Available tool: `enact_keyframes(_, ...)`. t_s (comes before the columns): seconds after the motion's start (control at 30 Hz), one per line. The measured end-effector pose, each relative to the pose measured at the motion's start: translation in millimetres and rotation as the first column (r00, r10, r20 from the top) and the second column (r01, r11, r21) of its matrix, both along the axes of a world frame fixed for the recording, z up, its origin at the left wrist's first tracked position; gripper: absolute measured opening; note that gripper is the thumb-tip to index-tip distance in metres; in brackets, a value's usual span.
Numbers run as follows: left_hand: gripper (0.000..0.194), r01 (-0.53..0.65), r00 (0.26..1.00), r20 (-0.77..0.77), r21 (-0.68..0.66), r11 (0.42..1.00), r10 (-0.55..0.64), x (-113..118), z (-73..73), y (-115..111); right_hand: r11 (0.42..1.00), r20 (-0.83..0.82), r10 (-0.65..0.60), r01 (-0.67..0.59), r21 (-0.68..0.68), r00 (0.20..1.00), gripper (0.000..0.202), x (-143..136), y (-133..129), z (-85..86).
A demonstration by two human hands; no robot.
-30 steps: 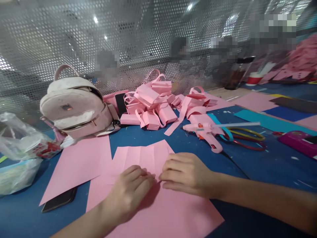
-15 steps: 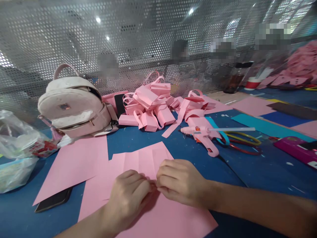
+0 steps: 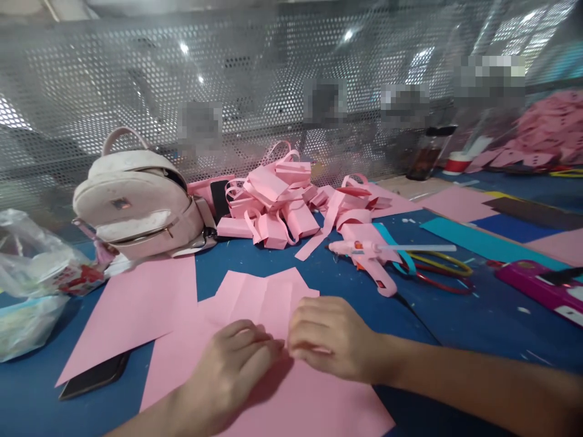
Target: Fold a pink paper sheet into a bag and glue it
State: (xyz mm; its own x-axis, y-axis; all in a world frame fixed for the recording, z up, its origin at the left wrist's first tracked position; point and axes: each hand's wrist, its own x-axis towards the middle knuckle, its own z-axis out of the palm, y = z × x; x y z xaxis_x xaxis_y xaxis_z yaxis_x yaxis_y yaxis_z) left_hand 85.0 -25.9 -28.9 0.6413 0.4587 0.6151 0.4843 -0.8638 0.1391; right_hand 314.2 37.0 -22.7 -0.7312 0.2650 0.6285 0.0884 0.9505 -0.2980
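Observation:
My left hand and my right hand meet over the pink paper, fingers closed on the near edge of a creased pink sheet. Several parallel fold lines run across this sheet, and its far edge is lifted slightly. The fingers hide its near edge. Beneath it lie larger flat pink sheets on the blue table. A pink glue gun with a clear glue stick rests to the right, beyond my right hand.
Pink paper bags with handles are heaped at the back. A pale backpack stands left, near plastic bags. A phone lies partly under a pink sheet. Scissors, turquoise paper and a magenta case lie right.
The far edge of the creased sheet has changed from nearly flat to a bent, raised shape. Both hands keep their pinch on it. The camera view has tilted slightly upward.

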Motion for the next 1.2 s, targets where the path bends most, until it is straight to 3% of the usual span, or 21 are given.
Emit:
enact_keyframes(0.1, 0.019, 0.03, 1.0, -0.004, -0.104, 0.994, -0.03, -8, 6.0, 1, 0.959, -0.089, -0.104, 0.076, -0.274, 0.991, 0.019, 5, 6, 1.4)
enact_keyframes(0.17, 0.019, 0.052, 0.999, 0.022, -0.21, 0.976, -0.049, -13, 12.8, 2, 0.92, -0.11, -0.185, 0.133, -0.369, 0.976, 0.018, 7, 10, 0.7)
enact_keyframes(0.3, 0.028, 0.157, 0.985, 0.115, -0.299, 0.941, -0.128, -24, 31.2, 2, 0.902, -0.128, -0.239, 0.172, -0.397, 0.962, 0.018, 8, 14, 0.6)
enact_keyframes(0.4, 0.033, 0.135, 0.988, 0.122, -0.357, 0.924, -0.097, -36, 40.4, -2, 0.892, -0.122, -0.269, 0.199, -0.405, 0.955, 0.023, 7, 14, 3.7)
enact_keyframes(0.5, 0.036, 0.117, 0.991, 0.115, -0.423, 0.898, -0.074, -50, 39.5, -8, 0.86, -0.086, -0.286, 0.216, -0.462, 0.954, 0.035, 8, 14, 7.6)
enact_keyframes(0.67, 0.035, 0.121, 0.988, 0.14, -0.482, 0.868, -0.06, -67, 31.3, -20, 0.742, 0.068, -0.167, 0.171, -0.648, 0.984, 0.045, 4, 19, 11.4)
enact_keyframes(0.8, 0.036, 0.153, 0.986, 0.144, -0.524, 0.838, -0.09, -68, 37.1, -27, 0.634, 0.108, -0.082, 0.135, -0.762, 0.991, 0.05, -7, 23, 16.8)
enact_keyframes(0.97, 0.039, 0.138, 0.99, 0.062, -0.538, 0.832, -0.124, -66, 42.6, -19, 0.528, 0.142, -0.071, 0.158, -0.835, 0.987, 0.055, -24, 20, 33.2)
enact_keyframes(1.07, 0.041, 0.118, 0.993, 0.043, -0.503, 0.856, -0.112, -65, 38.5, -10, 0.498, 0.169, -0.066, 0.18, -0.848, 0.983, 0.054, -31, 18, 37.6)
enact_keyframes(1.2, 0.04, 0.124, 0.99, 0.004, -0.489, 0.863, -0.14, -61, 33.4, -3, 0.532, 0.204, -0.037, 0.192, -0.825, 0.978, 0.051, -37, 24, 28.9)
